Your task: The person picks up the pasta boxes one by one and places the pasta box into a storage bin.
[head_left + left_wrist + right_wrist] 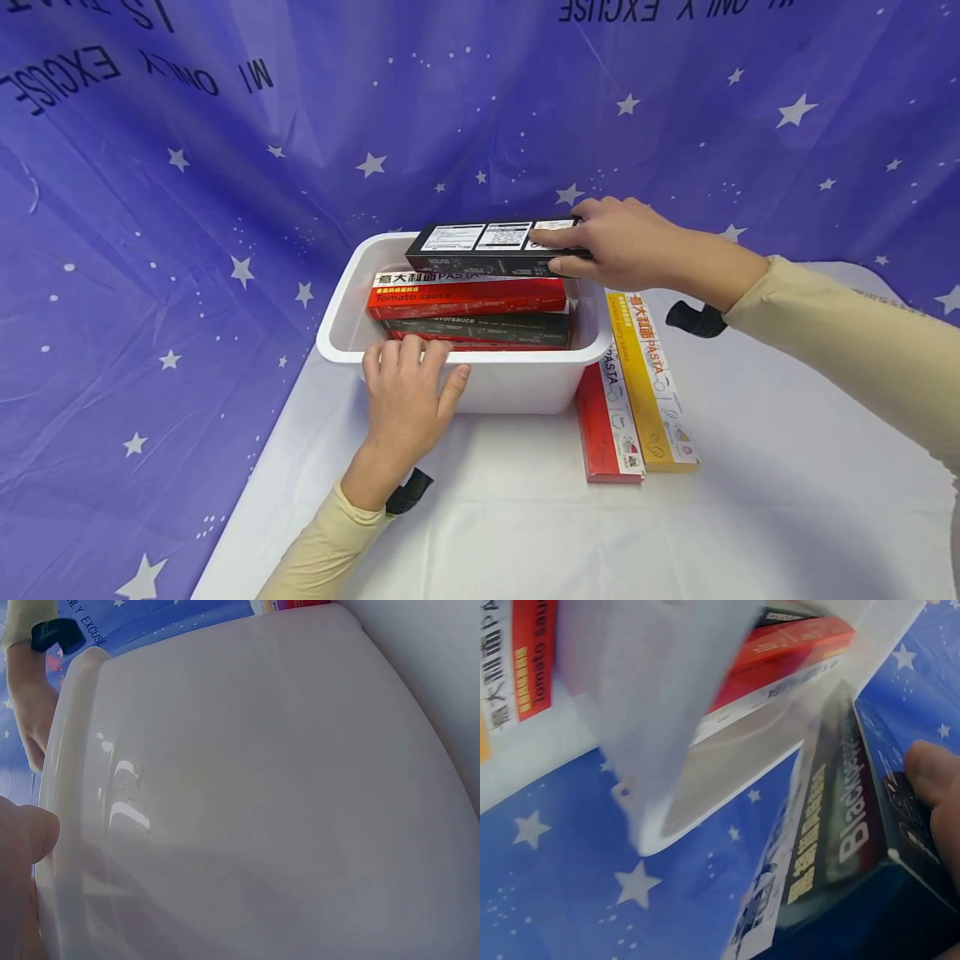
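My right hand (626, 242) grips the right end of a black pasta box (480, 265), which lies tilted at the far rim of a white plastic bin (517, 387). In the right wrist view, the black box's printing begins "Blackpe". My left hand (408, 392) holds the bin's near rim, fingers hooked over the edge; its thumb (45, 829) shows beside the rim in the left wrist view. Inside the bin lie a red tomato sauce pasta box (465, 298) and a dark pasta box (487, 327), with more red below, partly hidden.
Right of the bin, a red pasta box (606, 433) and a yellow chicken curry pasta box (647, 392) lie side by side on the white tablecloth (502, 533). A purple star-printed cloth (300, 183) hangs behind and at the left.
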Available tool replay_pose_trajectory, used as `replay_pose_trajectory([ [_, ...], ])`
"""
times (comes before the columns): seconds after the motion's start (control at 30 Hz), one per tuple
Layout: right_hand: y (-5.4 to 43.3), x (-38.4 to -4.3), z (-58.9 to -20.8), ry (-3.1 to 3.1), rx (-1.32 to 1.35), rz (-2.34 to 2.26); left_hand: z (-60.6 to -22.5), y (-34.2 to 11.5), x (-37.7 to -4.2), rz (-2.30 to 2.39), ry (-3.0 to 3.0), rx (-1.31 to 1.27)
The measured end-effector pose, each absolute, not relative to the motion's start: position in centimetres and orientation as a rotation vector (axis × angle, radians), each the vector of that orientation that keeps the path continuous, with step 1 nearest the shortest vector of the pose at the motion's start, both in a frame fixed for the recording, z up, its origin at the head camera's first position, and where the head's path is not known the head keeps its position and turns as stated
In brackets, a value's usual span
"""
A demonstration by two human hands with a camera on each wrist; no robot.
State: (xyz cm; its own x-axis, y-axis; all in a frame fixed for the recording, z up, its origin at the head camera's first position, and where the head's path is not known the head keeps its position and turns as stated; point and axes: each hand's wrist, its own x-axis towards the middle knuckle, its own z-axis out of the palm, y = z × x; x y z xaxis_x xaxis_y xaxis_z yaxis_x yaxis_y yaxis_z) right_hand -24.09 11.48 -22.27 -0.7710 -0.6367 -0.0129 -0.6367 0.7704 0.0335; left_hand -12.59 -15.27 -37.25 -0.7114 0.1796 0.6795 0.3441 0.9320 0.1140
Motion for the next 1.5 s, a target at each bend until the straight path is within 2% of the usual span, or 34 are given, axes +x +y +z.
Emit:
replay_pose_trajectory([
  [0.53,5.4,-26.0,-22.1,2.796,-0.994,0.107,-37.2,-15.1,-12.7,-0.299,-2.362,-0.383],
  [1.5,4.1,-28.3,-23.4,2.593,-0.871,-0.087,-37.5,-15.3,-12.9,-0.276,-2.335,-0.372],
])
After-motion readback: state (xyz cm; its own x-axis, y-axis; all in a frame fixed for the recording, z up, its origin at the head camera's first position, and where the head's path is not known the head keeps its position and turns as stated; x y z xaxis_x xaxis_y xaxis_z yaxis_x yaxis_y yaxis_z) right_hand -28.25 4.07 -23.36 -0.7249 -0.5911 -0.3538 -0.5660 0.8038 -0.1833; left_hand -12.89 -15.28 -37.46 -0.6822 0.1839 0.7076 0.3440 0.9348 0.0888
